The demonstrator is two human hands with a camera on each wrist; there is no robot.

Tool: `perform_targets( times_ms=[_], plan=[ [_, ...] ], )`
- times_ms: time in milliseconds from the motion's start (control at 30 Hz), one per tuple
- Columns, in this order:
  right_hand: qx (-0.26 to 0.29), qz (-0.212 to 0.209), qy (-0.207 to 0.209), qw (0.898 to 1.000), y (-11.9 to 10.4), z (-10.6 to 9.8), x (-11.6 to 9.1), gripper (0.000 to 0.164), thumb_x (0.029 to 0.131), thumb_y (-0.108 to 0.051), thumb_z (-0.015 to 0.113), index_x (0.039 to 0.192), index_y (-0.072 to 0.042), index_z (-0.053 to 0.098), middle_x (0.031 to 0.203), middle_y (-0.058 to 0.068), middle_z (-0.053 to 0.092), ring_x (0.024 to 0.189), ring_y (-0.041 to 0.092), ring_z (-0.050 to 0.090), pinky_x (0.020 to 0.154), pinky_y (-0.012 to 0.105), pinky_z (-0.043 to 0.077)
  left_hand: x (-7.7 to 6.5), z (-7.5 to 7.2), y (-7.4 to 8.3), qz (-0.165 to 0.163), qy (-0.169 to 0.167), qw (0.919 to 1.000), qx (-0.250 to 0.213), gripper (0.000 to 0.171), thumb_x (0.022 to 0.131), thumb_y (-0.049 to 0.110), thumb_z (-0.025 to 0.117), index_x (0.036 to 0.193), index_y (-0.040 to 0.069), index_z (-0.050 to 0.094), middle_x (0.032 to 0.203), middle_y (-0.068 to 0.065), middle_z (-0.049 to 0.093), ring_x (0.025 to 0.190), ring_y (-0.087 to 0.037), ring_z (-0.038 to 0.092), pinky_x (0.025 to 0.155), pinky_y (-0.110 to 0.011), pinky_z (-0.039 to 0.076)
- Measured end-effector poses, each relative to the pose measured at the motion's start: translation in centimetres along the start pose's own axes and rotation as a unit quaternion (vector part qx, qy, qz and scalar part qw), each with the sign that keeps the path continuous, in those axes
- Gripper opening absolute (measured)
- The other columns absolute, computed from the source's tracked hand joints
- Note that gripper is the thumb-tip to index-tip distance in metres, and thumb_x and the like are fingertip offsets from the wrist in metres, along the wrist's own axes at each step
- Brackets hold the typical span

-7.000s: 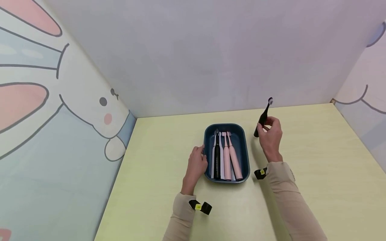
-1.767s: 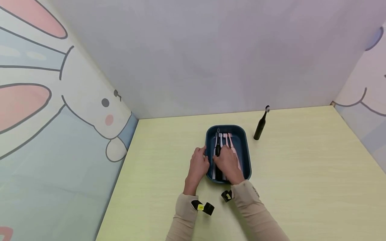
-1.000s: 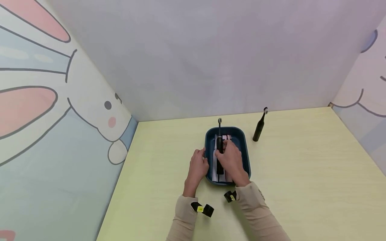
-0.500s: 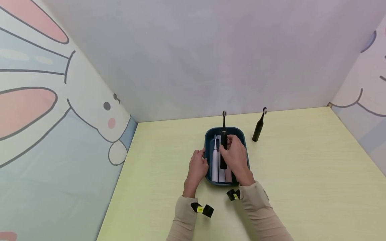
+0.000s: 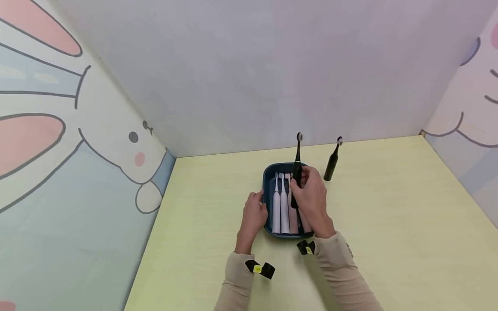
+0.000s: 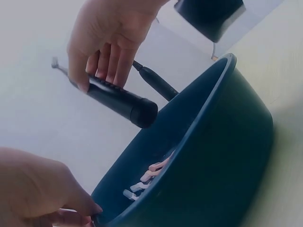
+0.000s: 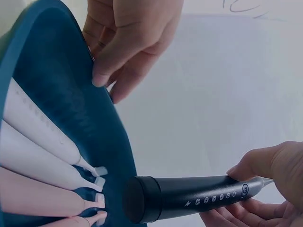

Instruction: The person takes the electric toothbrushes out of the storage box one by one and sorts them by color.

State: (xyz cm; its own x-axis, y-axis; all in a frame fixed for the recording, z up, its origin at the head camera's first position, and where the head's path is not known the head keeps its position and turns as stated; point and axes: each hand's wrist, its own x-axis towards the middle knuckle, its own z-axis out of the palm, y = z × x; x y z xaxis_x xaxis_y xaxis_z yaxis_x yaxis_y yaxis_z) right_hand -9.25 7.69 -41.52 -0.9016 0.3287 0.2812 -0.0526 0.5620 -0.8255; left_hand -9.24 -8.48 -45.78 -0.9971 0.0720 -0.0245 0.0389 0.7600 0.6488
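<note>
My right hand (image 5: 314, 196) pinches a black electric toothbrush (image 5: 297, 172) between thumb and fingers, brush head up, above the dark blue bin (image 6: 227, 137). In the right wrist view a row of small marks shows along its handle (image 7: 189, 198). My left hand (image 5: 253, 216) grips the bin's left rim, thumb and fingertips at the edge. Inside lie two white toothbrushes (image 5: 280, 214) and two pink toothbrushes (image 5: 293, 220), side by side with their heads toward the far end; my right hand partly covers the pink ones.
Another black toothbrush (image 5: 331, 166) stands upright on the light yellow table (image 5: 408, 216), just right of the bin's far end. A pale wall (image 5: 233, 86) rises behind the table, and rabbit-painted panels (image 5: 116, 142) flank it left and right.
My right hand let go of the first black toothbrush, now standing on the table. It took the other from the bin and has raised it rightward. My left hand has stayed on the rim.
</note>
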Motion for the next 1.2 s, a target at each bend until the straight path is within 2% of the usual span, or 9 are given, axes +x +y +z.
perform_targets(
  times_ms=[333,500,700,867,1200],
  plan=[
    [0.008,-0.018,0.056,0.998,0.9,-1.7,0.9,0.04,0.083,-0.012,0.063,0.118,0.002,0.05,0.097,0.016,0.056,0.082,0.028,0.058,0.069,0.043,0.051,0.3,0.1,-0.1,-0.005,-0.001,1.0,0.001,0.041,0.09,0.005,0.054,0.13,0.001,0.05,0.104,-0.01,0.054,0.085,-0.017,0.053,0.071,-0.03,0.047],
    [0.01,-0.023,0.087,0.996,1.6,-2.6,1.3,0.04,0.083,-0.011,0.063,0.117,0.005,0.049,0.097,0.018,0.055,0.082,0.027,0.059,0.072,0.043,0.052,0.3,0.1,-0.1,-0.01,-0.003,0.9999,0.003,0.041,0.09,0.005,0.053,0.131,0.002,0.05,0.104,-0.009,0.053,0.085,-0.017,0.052,0.071,-0.029,0.047],
    [0.016,-0.014,0.125,0.992,2.5,-4.1,1.8,0.039,0.082,-0.011,0.063,0.115,0.004,0.051,0.098,0.018,0.056,0.084,0.026,0.059,0.07,0.041,0.052,0.2,0.1,0.0,-0.006,-0.008,0.9999,0.003,0.041,0.09,0.006,0.053,0.131,0.002,0.05,0.104,-0.009,0.053,0.084,-0.017,0.052,0.071,-0.029,0.047],
    [0.013,0.005,0.148,0.989,3.8,-5.1,2.2,0.037,0.082,-0.01,0.061,0.115,0.004,0.051,0.098,0.017,0.056,0.084,0.025,0.059,0.071,0.041,0.051,0.1,0.1,-0.2,0.017,-0.007,0.9998,0.004,0.041,0.09,0.004,0.053,0.13,-0.001,0.05,0.104,-0.011,0.053,0.085,-0.018,0.054,0.071,-0.031,0.046],
    [-0.002,0.025,0.16,0.987,6.5,-5.8,3.2,0.037,0.083,-0.009,0.059,0.116,0.003,0.05,0.101,0.017,0.055,0.089,0.024,0.057,0.073,0.039,0.051,-0.1,0.0,-0.3,0.013,-0.005,0.9999,0.0,0.041,0.09,0.004,0.052,0.131,0.0,0.049,0.105,-0.011,0.053,0.087,-0.019,0.055,0.072,-0.031,0.046]
  ],
)
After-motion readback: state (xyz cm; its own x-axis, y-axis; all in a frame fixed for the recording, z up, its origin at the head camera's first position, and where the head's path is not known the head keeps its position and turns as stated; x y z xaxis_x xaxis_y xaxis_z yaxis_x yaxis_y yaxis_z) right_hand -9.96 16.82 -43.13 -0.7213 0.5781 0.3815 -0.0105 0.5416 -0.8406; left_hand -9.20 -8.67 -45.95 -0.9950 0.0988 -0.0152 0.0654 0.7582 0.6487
